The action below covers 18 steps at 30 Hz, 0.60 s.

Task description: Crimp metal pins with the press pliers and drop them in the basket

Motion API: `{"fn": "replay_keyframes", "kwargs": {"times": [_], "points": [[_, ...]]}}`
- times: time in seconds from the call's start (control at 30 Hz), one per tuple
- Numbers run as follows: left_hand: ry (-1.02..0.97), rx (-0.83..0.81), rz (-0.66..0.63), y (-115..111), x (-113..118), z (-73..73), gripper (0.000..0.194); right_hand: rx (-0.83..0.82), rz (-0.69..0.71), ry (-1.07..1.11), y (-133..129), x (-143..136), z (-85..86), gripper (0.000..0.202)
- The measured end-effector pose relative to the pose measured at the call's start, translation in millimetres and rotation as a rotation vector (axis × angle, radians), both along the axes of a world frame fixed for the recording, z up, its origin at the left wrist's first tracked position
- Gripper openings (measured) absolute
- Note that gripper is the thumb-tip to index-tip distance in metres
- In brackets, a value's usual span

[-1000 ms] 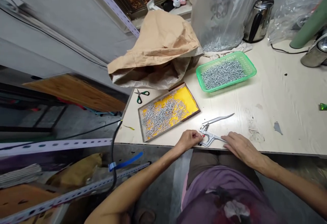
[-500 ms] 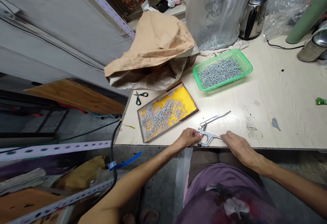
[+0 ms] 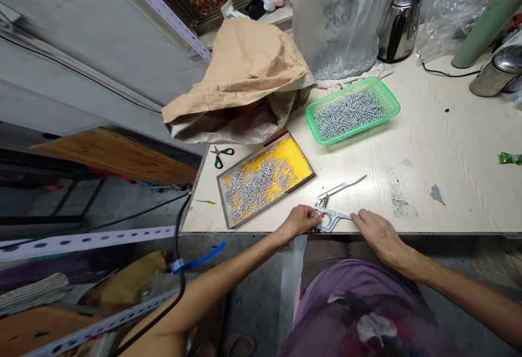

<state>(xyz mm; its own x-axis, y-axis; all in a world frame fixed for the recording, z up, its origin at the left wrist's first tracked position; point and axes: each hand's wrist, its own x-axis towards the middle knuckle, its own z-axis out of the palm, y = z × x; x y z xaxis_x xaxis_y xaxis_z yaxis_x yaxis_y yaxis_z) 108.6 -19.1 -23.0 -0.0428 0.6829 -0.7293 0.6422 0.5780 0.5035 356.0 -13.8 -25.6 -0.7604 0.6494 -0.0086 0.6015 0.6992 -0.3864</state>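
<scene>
Handles [image 3: 342, 187] apart here — plenty of pins [image 3: 255, 186] were left in the tray [image 3: 223, 202], and no finished pieces could be made out. At the table's [image 3: 428, 145] near edge, the metal tool [image 3: 337, 215] was held lengthwise along it, handles pointing rightward. Its lower handle was pinched by the right hand [image 3: 379, 235]; the left hand's [image 3: 302, 219] fingertips were pressed together at its head (what was gripped couldn't be seen).

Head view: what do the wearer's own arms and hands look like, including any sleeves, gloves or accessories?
The left hand and right hand are ungloved. No sleeve, watch or bracelet shows on the left arm or right arm; rings are too small to tell. A purple top with a blurred pale-and-red print is worn.
</scene>
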Motion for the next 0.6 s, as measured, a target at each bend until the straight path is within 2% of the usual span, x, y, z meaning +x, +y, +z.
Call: {"fn": "replay_keyframes", "kwargs": {"times": [0.2,0.23,0.33,0.4,0.5,0.6], "points": [[0.000,-0.020,-0.008,2,0,-1.6,0.024,-0.028,-0.018,0.058,13,4,-1.9,0.021],[0.005,-0.018,-0.010,2,0,-1.6,0.024,0.001,-0.032,0.069,19,5,-2.2,0.031],[0.015,-0.021,-0.012,2,0,-2.2,0.023,0.094,-0.061,0.010,40,6,-3.5,0.078],[0.017,-0.019,-0.011,2,0,-2.9,0.023,0.103,-0.029,-0.053,53,5,-4.8,0.097],[0.012,-0.018,-0.011,2,0,-3.3,0.023,0.103,0.012,-0.109,63,1,-5.4,0.105],[0.015,-0.025,0.001,1,1,-2.4,0.023,0.124,0.005,-0.128,62,-3,-1.3,0.100]]}}
